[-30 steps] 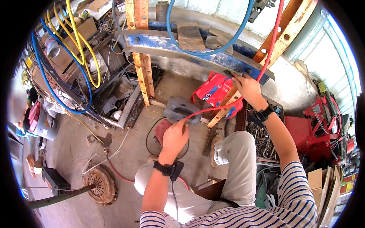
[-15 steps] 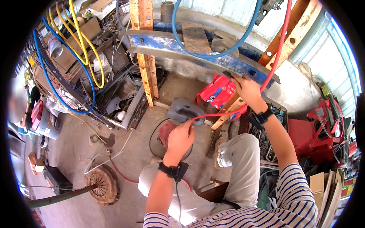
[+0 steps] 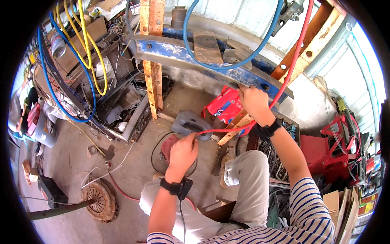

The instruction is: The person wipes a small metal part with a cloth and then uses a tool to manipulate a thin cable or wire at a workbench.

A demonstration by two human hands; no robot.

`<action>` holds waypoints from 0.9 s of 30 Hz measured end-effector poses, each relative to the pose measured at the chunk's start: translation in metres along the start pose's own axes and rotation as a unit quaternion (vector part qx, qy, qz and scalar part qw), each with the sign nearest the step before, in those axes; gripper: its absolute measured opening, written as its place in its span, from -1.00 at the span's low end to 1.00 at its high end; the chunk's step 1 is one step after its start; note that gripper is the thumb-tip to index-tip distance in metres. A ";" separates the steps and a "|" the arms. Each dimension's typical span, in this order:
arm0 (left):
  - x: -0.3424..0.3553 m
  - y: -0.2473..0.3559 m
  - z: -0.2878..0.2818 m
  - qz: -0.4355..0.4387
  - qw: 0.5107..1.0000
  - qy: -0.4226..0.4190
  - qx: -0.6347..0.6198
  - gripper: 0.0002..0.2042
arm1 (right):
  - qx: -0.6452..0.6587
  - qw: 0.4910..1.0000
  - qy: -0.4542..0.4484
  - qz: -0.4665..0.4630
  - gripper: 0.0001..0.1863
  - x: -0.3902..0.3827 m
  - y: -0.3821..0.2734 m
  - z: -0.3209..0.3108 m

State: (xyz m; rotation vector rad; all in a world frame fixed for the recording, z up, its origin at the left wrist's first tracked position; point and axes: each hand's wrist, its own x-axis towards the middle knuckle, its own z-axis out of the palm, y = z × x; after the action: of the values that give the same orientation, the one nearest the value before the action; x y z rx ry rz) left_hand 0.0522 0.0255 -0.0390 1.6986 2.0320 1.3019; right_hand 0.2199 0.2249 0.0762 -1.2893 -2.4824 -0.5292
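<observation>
Down on a low seat in a crowded workshop, the person has both hands on the red hose [image 3: 243, 128]. The left hand [image 3: 183, 151] is closed around its free end, pinching it just in front of a grey tool housing [image 3: 190, 124] on the floor. The right hand [image 3: 254, 103] is curled over the same hose where it bends beneath the blue steel beam [image 3: 195, 61], fingers wrapped shut against the beam's lower edge. From there the hose climbs away past the orange frame post [image 3: 302, 49].

By my reckoning the work is midway: the hose is gathered and held at two places, yet its end is joined to nothing I can see, so the connecting looks undone.

Packages now. A red packet [image 3: 223, 106] with a blue and white patch sits tilted just left of the right hand, under the beam. A brown cardboard box [image 3: 91, 34] stands upper left behind the yellow hoses [image 3: 87, 57]. Flat cardboard sheets [image 3: 339, 207] lean at lower right.
</observation>
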 end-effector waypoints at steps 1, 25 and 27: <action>0.001 0.001 -0.002 -0.010 1.000 -0.010 -0.011 -0.83 | -0.056 0.998 -0.042 -0.001 -0.69 -0.002 0.001 -0.011; 0.008 0.009 0.004 -0.052 0.992 -0.053 -0.107 -0.55 | -0.138 0.970 0.060 0.193 -0.76 0.000 -0.051 0.038; 0.004 0.006 0.003 -0.074 0.985 -0.067 -0.141 -0.55 | -0.140 0.964 0.050 0.219 -0.71 0.002 -0.056 0.042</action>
State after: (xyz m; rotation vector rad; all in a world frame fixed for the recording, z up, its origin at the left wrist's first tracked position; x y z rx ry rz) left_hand 0.0574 0.0307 -0.0349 1.4390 1.7644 1.3152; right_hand 0.1685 0.2152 0.0294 -1.8047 -1.9986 -0.8214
